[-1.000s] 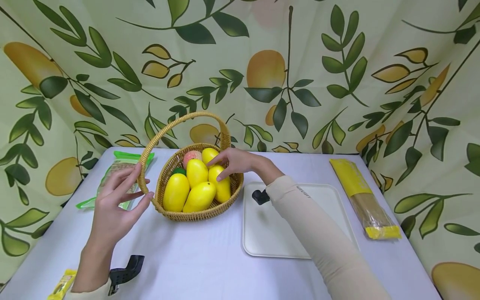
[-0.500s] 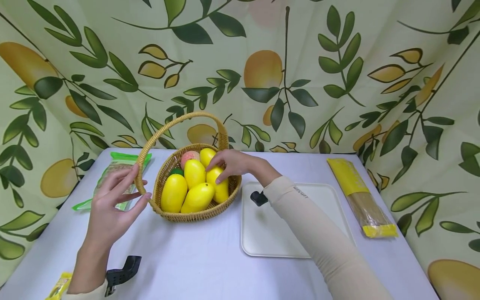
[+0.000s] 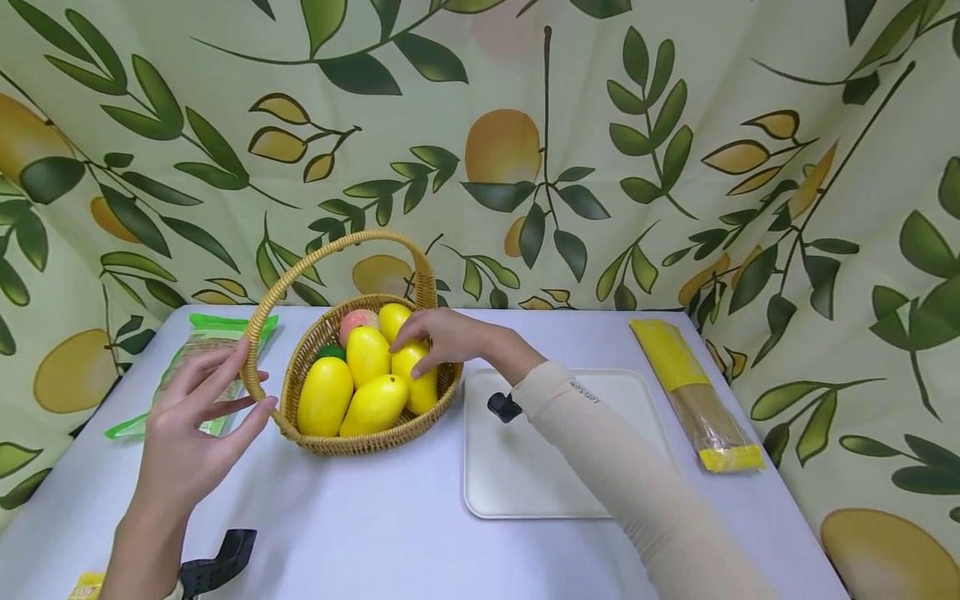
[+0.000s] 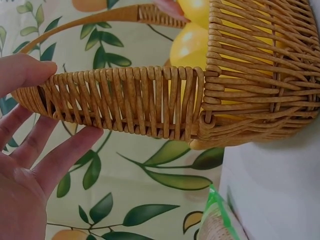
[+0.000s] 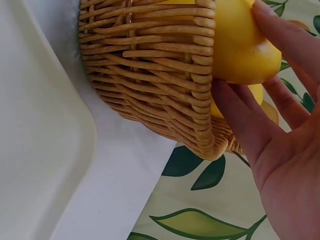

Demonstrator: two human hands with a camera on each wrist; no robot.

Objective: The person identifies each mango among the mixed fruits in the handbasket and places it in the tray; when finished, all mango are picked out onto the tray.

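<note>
A wicker basket (image 3: 360,446) with a tall arched handle (image 3: 330,250) stands on the white-covered table, full of yellow mangoes. My left hand (image 3: 187,433) pinches the lower left part of that handle, thumb on one edge and fingers on the other, as the left wrist view also shows. At the basket's right side, my right hand (image 3: 450,337) reaches over the rim and grips a mango (image 3: 422,390) between thumb and fingers. In the right wrist view this mango (image 5: 245,45) sits right at the rim. Behind the mangoes lie a pinkish round fruit (image 3: 357,322) and something green (image 3: 330,352).
A pale square tray (image 3: 540,496) lies right of the basket, partly under my right forearm. Further right is a yellow-and-clear packet (image 3: 693,396). A green-edged bag (image 3: 183,362) lies behind my left hand. A yellow wrapper (image 3: 86,586) shows at the bottom left. Patterned cloth (image 3: 420,108) hangs behind.
The head view has swung to the right, so everything sits further left in it. Both hands keep their places on the handle and the mango.
</note>
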